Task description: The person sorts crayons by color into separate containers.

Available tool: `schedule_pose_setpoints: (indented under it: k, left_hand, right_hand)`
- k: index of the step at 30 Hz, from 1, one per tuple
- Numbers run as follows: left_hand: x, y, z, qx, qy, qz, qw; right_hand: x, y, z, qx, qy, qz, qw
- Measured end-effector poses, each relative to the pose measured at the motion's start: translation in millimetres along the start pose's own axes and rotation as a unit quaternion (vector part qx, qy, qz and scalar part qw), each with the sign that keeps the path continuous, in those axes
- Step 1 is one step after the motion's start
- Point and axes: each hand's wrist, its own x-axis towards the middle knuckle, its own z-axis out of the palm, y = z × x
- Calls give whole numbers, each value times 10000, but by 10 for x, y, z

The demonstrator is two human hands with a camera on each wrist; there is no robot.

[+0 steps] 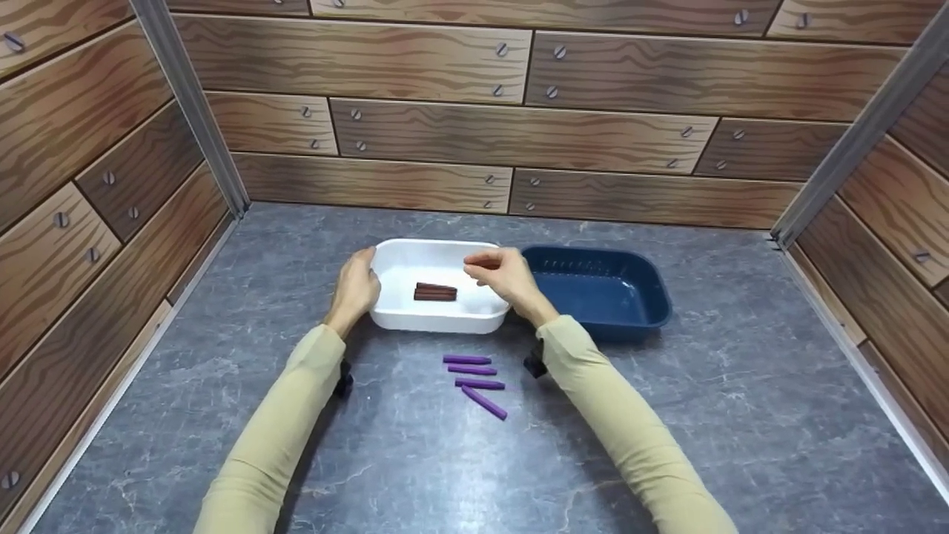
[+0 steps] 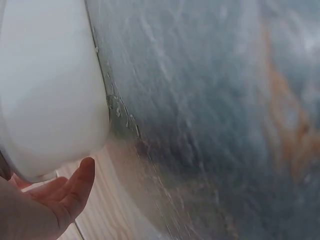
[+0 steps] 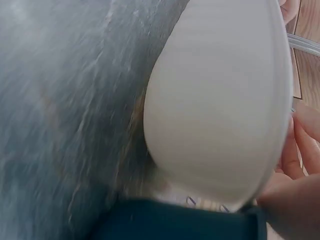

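Observation:
A white rectangular tub (image 1: 439, 322) stands on the table with a few dark brown crayons (image 1: 435, 293) lying together on its floor. My left hand (image 1: 356, 283) holds the tub by its left end, fingers at the far-left corner, and its outer wall (image 2: 50, 85) fills much of the left wrist view. Over the tub's right end, my right hand (image 1: 508, 276) reaches in from the rim with fingers extended and thumb below, nothing visible between them. In the right wrist view those fingers (image 3: 305, 145) are partly hidden behind the tub wall. Several purple crayons (image 1: 474, 370) lie in front of the tub.
A dark blue tub (image 1: 593, 297) stands right beside the white one, under my right wrist. Grey marbled tabletop (image 1: 222, 356) surrounds both tubs. Wood-patterned walls (image 1: 445, 133) enclose the back and both sides.

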Motion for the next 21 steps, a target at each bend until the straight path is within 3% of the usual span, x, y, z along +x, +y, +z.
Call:
schedule_pose_setpoints:
  k: [7,12,17,21]
  left_hand:
    - [-7,57,5,-35,250,15,9997]
    - [-49,121,25,-5,726,37,9974]
    - [-137,167,101,-78,1209,757,9897]
    - [-204,231,157,-261,1342,1405,9806]
  right_hand:
    - [-175,72,-265,55,253,-234,9994]
    - [-330,135,-496,216,468,-346,9981]
    - [-600,77,-767,422,912,-573,9933]
    - [-771,73,-1017,191,1374,-586,9886]
